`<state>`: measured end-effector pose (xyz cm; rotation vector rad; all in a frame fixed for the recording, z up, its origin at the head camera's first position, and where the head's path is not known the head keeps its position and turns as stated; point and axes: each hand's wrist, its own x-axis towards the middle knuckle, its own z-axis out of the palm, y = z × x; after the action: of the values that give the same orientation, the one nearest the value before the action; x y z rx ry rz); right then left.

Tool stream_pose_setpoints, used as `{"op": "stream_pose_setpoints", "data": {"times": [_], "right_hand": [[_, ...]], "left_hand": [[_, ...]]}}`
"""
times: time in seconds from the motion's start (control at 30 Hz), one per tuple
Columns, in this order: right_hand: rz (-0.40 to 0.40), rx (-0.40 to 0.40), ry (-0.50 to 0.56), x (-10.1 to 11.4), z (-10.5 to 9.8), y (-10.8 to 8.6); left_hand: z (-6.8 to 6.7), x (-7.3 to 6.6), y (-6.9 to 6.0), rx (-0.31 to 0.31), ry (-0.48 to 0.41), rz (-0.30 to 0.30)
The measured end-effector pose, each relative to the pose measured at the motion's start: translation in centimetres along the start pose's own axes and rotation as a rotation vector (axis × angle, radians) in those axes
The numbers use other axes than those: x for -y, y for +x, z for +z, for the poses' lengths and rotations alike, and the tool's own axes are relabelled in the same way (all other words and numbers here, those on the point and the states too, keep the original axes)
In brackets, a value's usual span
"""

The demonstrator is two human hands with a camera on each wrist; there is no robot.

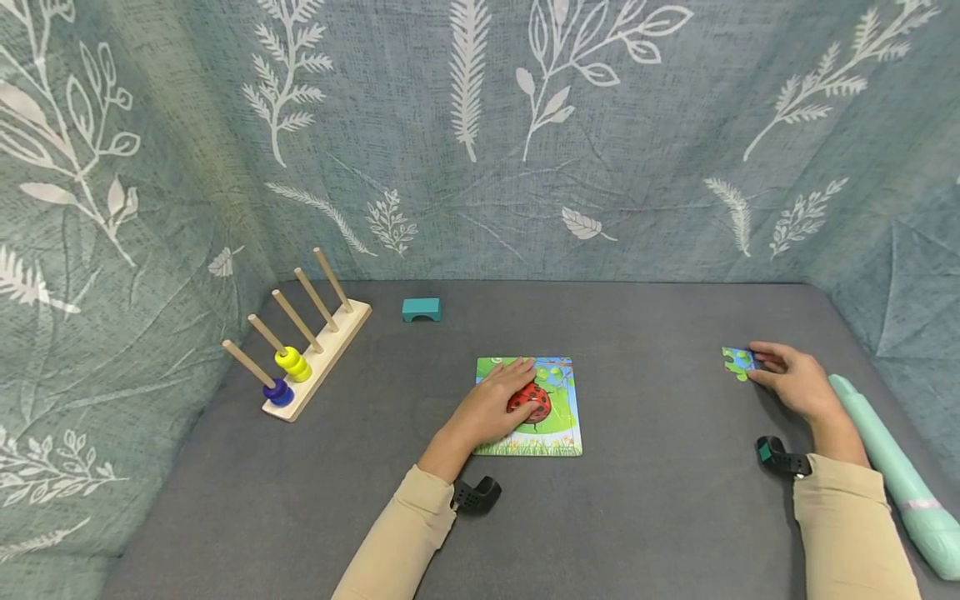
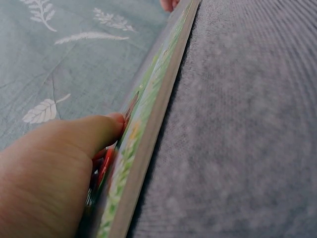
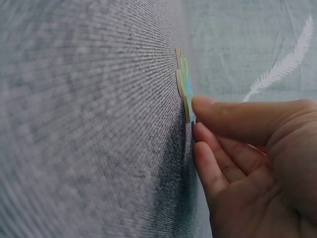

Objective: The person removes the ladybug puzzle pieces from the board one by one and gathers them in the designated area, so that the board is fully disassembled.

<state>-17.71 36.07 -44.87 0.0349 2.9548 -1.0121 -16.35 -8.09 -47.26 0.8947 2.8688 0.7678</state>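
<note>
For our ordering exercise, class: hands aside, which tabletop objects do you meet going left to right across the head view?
Wooden peg stand, teal block, ladybug board, puzzle piece, long mint-green object.

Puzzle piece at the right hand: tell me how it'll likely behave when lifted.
The puzzle piece looks stiff, its thin edge showing no droop. It's probably light, being small and slim. With its flat face, it seems unlikely to roll.
</note>
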Motion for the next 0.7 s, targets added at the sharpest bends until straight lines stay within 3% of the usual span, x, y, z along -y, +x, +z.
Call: {"op": "stream_pose_setpoints", "data": {"times": [0.37, 0.6, 0.7], "right_hand": [[0.018, 0.047, 0.052, 2.9, 0.2, -0.5], [-0.057, 0.079, 0.057, 6.0, 1.9, -0.6], [-0.120, 0.109, 0.098, 7.4, 3.0, -0.6]], "left_hand": [[-0.1, 0.0, 0.1, -0.013, -0.014, -0.005], [-0.2, -0.3, -0.1, -0.085, 0.141, 0.065], [-0.3, -0.3, -0.2, -0.097, 0.165, 0.061]]}}
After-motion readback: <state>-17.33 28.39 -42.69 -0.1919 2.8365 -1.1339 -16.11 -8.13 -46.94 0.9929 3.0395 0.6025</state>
